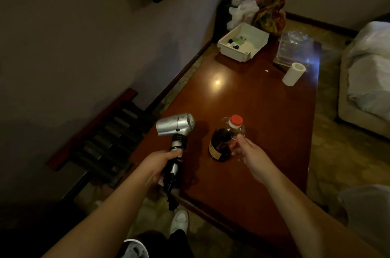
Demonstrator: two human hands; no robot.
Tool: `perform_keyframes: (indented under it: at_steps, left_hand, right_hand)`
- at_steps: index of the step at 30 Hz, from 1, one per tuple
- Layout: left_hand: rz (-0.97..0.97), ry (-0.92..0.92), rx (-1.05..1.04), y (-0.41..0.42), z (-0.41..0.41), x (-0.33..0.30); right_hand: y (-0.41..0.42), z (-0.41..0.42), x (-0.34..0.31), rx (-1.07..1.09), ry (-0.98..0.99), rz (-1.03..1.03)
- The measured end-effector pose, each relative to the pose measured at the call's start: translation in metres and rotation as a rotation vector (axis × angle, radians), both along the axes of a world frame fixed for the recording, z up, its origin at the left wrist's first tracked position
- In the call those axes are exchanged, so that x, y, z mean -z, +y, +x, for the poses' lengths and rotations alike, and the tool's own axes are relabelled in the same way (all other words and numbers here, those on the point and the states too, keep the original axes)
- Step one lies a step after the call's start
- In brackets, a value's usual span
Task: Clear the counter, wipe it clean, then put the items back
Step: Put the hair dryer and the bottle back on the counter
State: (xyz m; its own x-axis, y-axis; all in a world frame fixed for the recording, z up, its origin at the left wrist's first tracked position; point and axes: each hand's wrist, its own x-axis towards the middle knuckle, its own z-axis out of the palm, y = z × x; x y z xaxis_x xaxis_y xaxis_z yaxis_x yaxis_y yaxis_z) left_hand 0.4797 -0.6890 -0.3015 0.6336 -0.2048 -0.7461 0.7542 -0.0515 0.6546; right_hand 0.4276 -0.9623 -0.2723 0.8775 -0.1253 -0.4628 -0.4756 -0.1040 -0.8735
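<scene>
Gripping the handle of the hair dryer [175, 125], the fingers of my left hand [157, 165] are curled tight round the black-and-silver shaft, thumb uppermost, with the silver barrel up past my knuckles and its long axis running roughly level, nozzle end toward the wall. The cord [171, 190] is bunched under my palm and its plug dangles off the near edge of the counter [263, 120], above the floor. My right hand [251, 156] has its fingertips pinching the clear shoulder of the soda bottle [226, 141], just below the red cap. The bottle is tilted, cap away from me and to the right, dark base toward me; I cannot tell whether the base rests on the wood or is just clear of it.

Both things sit over the near end of the counter, the dryer by its left edge, the bottle beside it toward the middle. Further out, well apart from both hands, lie the white tray [244, 43] at the far left, the roll of paper [293, 74] lying on its side near the right edge, and the clear plastic pack [295, 48] behind it.

I judge this to be either clearing or returning; the pictures do not settle which. What matters for the next move is that each hand is already on its own item, and the far things lie straight ahead, the roll nearer my right.
</scene>
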Motion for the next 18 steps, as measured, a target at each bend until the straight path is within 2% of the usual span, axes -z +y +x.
perform_keyframes:
  at_steps: [9,18]
  left_hand:
    - [-0.111,-0.128,-0.290,0.051,-0.146,-0.043]
    - [-0.088,-0.238,-0.526,0.129,-0.245,-0.092]
  right_hand:
    - [0.044,-0.088,-0.014,-0.213,-0.034,-0.062]
    - [0.139,-0.155,-0.079,-0.390,-0.053,0.150]
